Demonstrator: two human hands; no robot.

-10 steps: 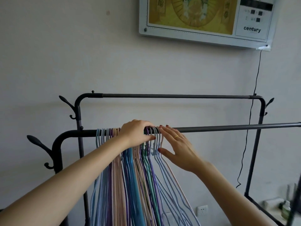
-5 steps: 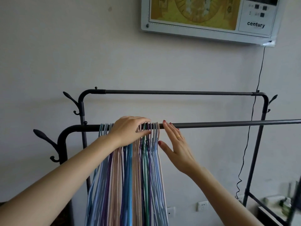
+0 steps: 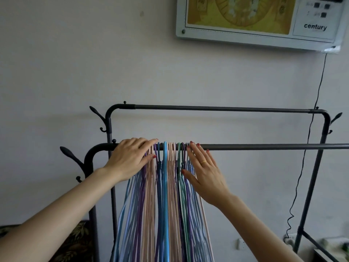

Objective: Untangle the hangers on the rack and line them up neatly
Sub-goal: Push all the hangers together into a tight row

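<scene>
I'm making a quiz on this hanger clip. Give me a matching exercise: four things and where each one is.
Things:
1. left hand
2. right hand
3. bright blue hanger
4. wall panel marked century

Places:
A. high on the wall, upper right
B. at the right end of the hanger bunch
C. hanging near the middle of the bunch
D. on the left part of the bunch, by the rail's bend

Pairs: 1-D, 2-B, 3-C, 4-A

Left hand hides leftmost hangers' hooks; hanger bottoms, wall panel top cut off.
</scene>
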